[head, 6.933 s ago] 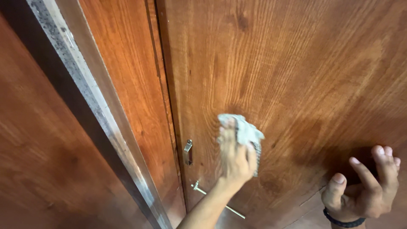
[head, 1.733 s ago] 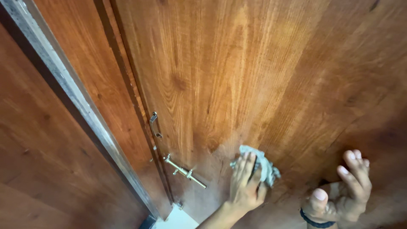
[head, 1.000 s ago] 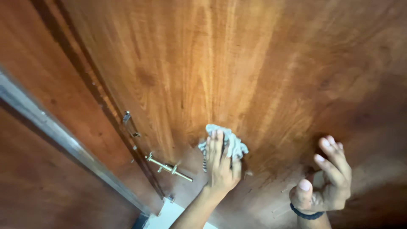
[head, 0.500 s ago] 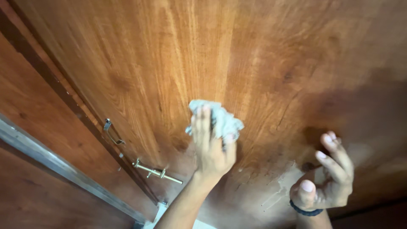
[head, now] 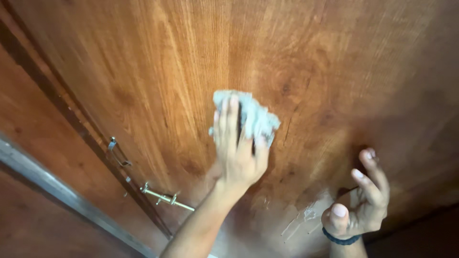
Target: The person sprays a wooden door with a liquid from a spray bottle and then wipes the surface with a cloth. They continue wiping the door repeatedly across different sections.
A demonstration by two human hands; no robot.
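My left hand (head: 236,153) pressed the crumpled cloth (head: 253,117) flat on the wooden door (head: 334,57) — wet streaks (head: 301,217) near its bottom edge remained. My right hand (head: 361,203) hung loose, empty.

Left hand (head: 237,153) flat on a cloth (head: 253,117) against the middle of a wooden door (head: 306,57), right hand (head: 361,203) off to the right.

The cloth lies between the palm and the door face, bunched out above the fingertips. The right hand hangs lower and well apart from the cloth, a wristband (head: 338,237) on its wrist. Down to the left, a door handle (head: 167,197) juts from the door near its edge, with a latch plate (head: 116,153) just above and left of it. Beyond that edge, farther left, runs a metal frame strip (head: 62,193).
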